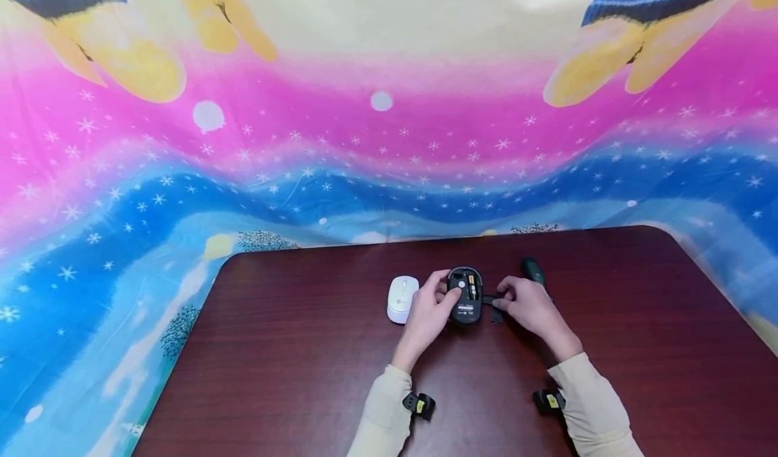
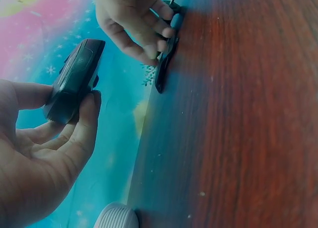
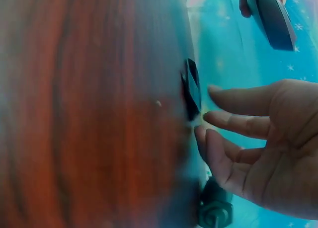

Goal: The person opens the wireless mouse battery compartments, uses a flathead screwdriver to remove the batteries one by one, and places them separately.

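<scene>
My left hand [image 1: 427, 312] grips a black computer mouse [image 1: 465, 308] by its sides, raised off the table. Its underside faces the head camera, with the battery compartment uncovered and a battery [image 1: 471, 281] inside. My right hand [image 1: 533, 306] is low over the table, to the right of the mouse, beside a small black battery cover [image 1: 496, 315]. In the right wrist view the fingers are loosely bent, with a gap between them and the cover [image 3: 192, 91].
A white mouse [image 1: 402, 298] lies to the left of my left hand. Behind my right hand is a screwdriver with a dark green handle [image 1: 532, 269], partly hidden. The brown table [image 1: 292, 349] ends at a patterned cloth backdrop [image 1: 377, 140].
</scene>
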Demonstrator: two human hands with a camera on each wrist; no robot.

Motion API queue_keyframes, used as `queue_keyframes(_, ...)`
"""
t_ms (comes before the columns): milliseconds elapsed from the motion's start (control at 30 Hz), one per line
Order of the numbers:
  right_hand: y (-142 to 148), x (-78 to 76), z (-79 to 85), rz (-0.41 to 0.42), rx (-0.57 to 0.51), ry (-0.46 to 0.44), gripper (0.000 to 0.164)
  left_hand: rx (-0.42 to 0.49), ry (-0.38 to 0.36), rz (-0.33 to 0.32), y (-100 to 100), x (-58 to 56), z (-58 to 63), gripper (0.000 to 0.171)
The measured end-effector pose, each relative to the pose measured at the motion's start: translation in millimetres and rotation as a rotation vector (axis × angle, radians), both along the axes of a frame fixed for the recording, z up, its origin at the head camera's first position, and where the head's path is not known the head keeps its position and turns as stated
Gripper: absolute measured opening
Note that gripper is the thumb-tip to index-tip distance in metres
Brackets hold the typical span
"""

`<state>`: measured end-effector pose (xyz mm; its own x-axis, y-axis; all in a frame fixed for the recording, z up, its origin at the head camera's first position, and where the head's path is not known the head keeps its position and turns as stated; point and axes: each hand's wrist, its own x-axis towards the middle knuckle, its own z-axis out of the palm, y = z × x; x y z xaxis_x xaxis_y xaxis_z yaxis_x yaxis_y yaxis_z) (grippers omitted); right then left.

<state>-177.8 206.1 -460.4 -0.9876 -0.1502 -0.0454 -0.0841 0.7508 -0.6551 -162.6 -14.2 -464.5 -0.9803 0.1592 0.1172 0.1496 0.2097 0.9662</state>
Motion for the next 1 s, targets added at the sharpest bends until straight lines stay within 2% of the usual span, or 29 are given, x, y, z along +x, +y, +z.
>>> queue_keyframes(300,17,5.3,17.4,-0.099,-0.049,0.153,0.019,0.006,0.006,-0.006,-1,-0.2,1.4,0.034)
queue_keyframes(600,41,8.3,22.2,-0.158,-0.021,0.217,0.024,0.003,-0.007,-0.002,-1,2.0,1.3,0.035)
queue_keyframes(767,50,8.3,20.2,-0.172,0.020,0.170,0.030,0.006,-0.008,-0.005,-1,1.4,0.6,0.034)
queue_keyframes(1000,58,4.3,10.6,-0.175,0.051,-0.013,0.044,0.007,-0.015,-0.003,0,1.7,0.1,0.034)
